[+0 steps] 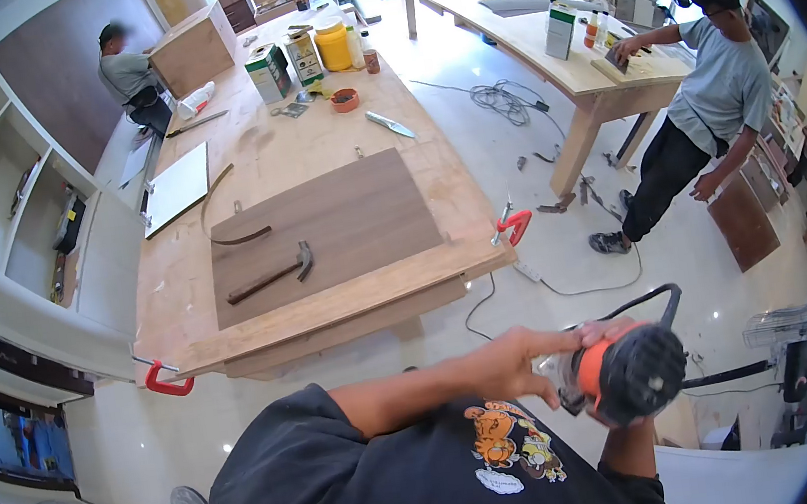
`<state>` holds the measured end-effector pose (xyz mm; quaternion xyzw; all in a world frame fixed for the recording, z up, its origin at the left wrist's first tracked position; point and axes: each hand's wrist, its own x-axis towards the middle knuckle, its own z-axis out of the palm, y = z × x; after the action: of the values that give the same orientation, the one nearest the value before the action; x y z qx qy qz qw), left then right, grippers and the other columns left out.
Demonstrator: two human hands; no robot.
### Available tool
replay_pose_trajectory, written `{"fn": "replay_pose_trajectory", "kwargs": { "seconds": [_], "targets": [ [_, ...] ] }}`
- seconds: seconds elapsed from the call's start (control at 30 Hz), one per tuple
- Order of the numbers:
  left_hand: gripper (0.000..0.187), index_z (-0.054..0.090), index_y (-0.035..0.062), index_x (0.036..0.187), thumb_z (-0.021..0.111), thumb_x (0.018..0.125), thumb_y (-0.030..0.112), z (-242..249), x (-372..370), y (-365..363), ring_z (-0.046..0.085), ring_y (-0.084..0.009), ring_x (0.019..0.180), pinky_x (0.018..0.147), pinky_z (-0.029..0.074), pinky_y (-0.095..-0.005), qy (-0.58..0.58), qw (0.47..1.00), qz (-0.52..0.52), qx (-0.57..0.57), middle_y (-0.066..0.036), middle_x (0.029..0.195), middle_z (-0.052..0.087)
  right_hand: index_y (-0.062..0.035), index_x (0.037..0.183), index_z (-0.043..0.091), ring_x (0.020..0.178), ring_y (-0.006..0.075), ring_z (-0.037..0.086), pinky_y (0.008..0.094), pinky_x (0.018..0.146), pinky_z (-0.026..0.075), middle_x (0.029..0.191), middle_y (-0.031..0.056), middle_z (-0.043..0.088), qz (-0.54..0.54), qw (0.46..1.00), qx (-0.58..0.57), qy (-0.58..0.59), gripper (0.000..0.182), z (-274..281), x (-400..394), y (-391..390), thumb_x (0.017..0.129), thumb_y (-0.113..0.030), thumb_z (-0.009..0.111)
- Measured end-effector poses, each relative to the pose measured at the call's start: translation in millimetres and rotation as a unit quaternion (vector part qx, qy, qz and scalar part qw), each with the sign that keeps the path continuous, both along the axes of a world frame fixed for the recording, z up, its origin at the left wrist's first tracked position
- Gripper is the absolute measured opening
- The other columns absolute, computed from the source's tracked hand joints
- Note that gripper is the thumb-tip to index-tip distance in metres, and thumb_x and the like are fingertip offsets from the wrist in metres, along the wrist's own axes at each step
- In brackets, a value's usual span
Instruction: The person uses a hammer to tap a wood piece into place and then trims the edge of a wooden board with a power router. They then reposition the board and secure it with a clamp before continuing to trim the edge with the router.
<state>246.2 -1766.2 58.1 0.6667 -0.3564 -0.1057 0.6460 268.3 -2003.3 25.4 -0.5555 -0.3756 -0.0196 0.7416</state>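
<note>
An orange and black trim router [637,374] is held in front of my chest, its black end cap facing up towards me. My right hand [603,331] is wrapped around its body, mostly hidden behind the tool. My left hand [521,360] grips the clear base [562,374] of the router, with thumb and fingers on either side. A black cord [674,304] loops up from the tool. On the workbench [310,143] ahead, a claw hammer [274,276] lies on a brown wood panel [349,218].
Red clamps [169,378] [518,228] grip the bench's near corners. Cans, a yellow tub [333,47] and a putty knife [390,125] stand or lie farther back. Cables [506,103] cross the floor. One co-worker [720,82] works at the right table; others are behind. A fan [802,334] stands right.
</note>
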Motion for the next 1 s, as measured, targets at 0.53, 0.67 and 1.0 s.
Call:
{"fn": "replay_pose_trajectory", "kwargs": {
  "seconds": [0.53, 0.67, 1.0],
  "targets": [
    [0.089, 0.039, 0.002, 0.146, 0.087, 0.075, 0.026, -19, 9, 3, 0.053, -0.0272, 0.129, 0.11, 0.039, -0.0392, 0.089, 0.991, -0.049, 0.083, -0.017, 0.136, 0.056, -0.0007, 0.127, 0.053, 0.112, 0.032, 0.06, 0.0511, 0.103, 0.046, 0.116, 0.0165, 0.062, -0.006, 0.993, 0.017, 0.114, 0.083, 0, -4, 9, 0.056, -0.022, 0.09],
    [0.091, 0.038, 0.0025, 0.146, 0.087, 0.075, 0.029, -25, 10, 18, 0.057, -0.0299, 0.123, 0.103, 0.043, -0.0392, 0.034, 0.997, -0.048, 0.053, -0.017, 0.133, 0.059, -0.0013, 0.126, 0.055, 0.113, 0.0308, 0.059, 0.0522, 0.104, 0.044, 0.119, 0.0155, 0.06, -0.013, 0.994, -0.021, 0.105, 0.082, 14, -12, 25, 0.055, -0.023, 0.091],
    [0.095, 0.034, 0.0008, 0.149, 0.086, 0.076, 0.03, -9, 9, 112, 0.059, -0.0386, 0.119, 0.099, 0.047, -0.0407, -0.047, 0.996, -0.049, 0.065, -0.024, 0.132, 0.058, -0.0001, 0.12, 0.057, 0.109, 0.0319, 0.062, 0.0524, 0.1, 0.048, 0.112, 0.0157, 0.063, -0.038, 0.997, -0.068, 0.005, 0.076, 42, -12, 122, 0.058, -0.029, 0.092]
  ]
}}
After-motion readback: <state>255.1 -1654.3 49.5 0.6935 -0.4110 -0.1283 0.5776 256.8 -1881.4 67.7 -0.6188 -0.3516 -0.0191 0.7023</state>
